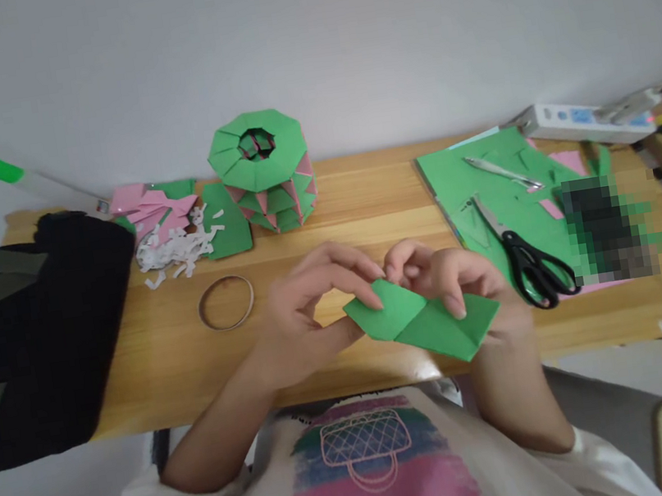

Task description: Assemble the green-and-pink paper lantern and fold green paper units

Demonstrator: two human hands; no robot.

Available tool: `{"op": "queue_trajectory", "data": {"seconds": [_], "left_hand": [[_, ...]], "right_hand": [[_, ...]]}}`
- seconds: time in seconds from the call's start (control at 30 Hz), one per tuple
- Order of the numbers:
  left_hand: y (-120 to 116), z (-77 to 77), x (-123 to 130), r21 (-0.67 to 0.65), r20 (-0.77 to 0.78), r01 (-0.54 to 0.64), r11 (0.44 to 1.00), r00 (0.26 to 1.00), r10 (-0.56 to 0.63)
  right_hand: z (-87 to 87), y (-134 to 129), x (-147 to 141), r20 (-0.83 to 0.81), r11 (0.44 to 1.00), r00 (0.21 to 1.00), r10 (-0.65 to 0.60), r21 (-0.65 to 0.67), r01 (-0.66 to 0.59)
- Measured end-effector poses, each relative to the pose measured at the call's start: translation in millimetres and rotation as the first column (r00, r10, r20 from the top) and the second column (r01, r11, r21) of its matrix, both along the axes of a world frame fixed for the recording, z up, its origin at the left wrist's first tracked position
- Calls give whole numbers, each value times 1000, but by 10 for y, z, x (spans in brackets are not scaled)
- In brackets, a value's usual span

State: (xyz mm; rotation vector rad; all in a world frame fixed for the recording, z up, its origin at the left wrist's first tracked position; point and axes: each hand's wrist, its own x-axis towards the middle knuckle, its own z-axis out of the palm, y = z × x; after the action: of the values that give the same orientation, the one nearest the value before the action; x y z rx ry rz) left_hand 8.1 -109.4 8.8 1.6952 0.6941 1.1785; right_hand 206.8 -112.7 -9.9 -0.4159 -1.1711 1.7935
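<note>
Between both hands, above the table's front part, is a folded piece of green paper (426, 321) with slanted ends and a diagonal crease or seam. My left hand (315, 308) pinches its left end, index finger on top and thumb at the edge. At the other end, my right hand (467, 286) grips it with the thumb pressed on the upper face; its remaining fingers are curled behind and partly hidden. Beyond the hands stands a round green and pink folded-paper structure (270, 170) with a hole in its top.
Black-handled scissors (532, 259) and a pen (500, 173) lie on green sheets (450, 172) at right, near a power strip (586, 123). At left are a tape ring (226, 303), white paper scraps (179, 250), pink folded pieces (154, 208) and a dark bag (45, 332).
</note>
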Motion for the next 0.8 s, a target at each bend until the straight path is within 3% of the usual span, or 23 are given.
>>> {"op": "queue_trajectory", "data": {"seconds": [0.1,0.2,0.27,0.33,0.43,0.53,0.63,0.8], "left_hand": [[-6,-29,9,-43,-16,-20,999,1000,19],[-14,-102,41,-139,-25,-82,987,997,79],[-17,-169,72,-217,-29,-125,968,992,121],[-15,-230,102,-321,-26,-153,935,988,153],[-3,-284,141,-483,-17,-193,854,977,211],[18,-302,171,-554,-26,-263,790,954,299],[37,-303,191,-563,-40,-311,766,936,351],[43,-281,206,-614,34,-213,760,955,295]], "right_hand": [[-12,12,2,87,997,994,-73,-18,74],[-54,32,-39,223,968,948,-229,-54,246],[-92,43,-63,331,923,870,-365,9,384],[-122,44,-66,437,887,776,-454,145,438],[-138,20,-48,543,900,718,-435,239,365],[-138,-11,-46,559,923,738,-378,166,347],[-140,-12,-75,515,931,787,-339,65,358],[-133,27,-127,417,934,866,-275,-96,343]]}}
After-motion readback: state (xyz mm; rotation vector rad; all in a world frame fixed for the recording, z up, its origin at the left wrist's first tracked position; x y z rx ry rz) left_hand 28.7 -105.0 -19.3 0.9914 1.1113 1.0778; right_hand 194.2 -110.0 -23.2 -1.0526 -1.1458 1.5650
